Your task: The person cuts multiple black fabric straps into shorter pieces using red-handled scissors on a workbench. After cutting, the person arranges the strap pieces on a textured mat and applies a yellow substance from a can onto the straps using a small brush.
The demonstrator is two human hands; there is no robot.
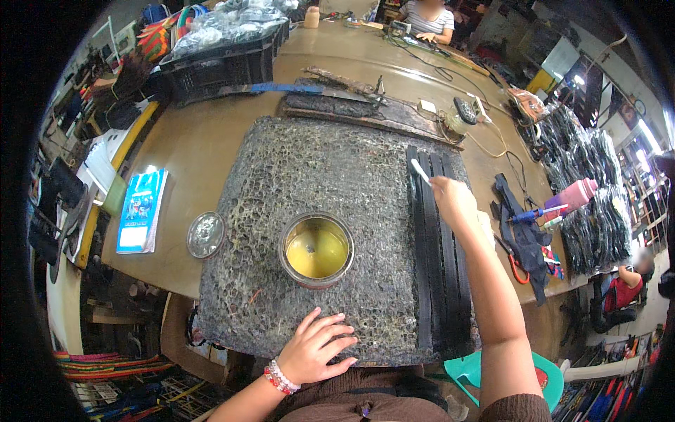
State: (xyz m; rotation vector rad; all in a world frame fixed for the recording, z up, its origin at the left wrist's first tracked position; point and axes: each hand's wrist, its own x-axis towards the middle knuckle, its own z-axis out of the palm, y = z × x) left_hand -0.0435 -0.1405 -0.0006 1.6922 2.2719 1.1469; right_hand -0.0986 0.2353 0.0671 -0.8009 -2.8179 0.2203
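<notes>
Left hand (318, 347): lying flat on the near edge of the glue-crusted work mat (316, 176), fingers (337, 330) spreading wide and gripping nothing; a beaded bracelet (281, 378) is circling the wrist.
Right hand (453, 199): reaching out over the black straps (437, 281), fingers closing around a small white brush (420, 169) whose tip is pointing up and left over the straps' far ends.
Black straps: lying side by side along the mat's right side, running from far to near.
Glue tin (316, 250): standing open in the middle of the mat, between the 2 hands, yellowish glue showing inside.
Tin lid (205, 235): lying on the table (204, 141) just left of the mat.
Booklet (143, 209): resting further left, blue and white.
</notes>
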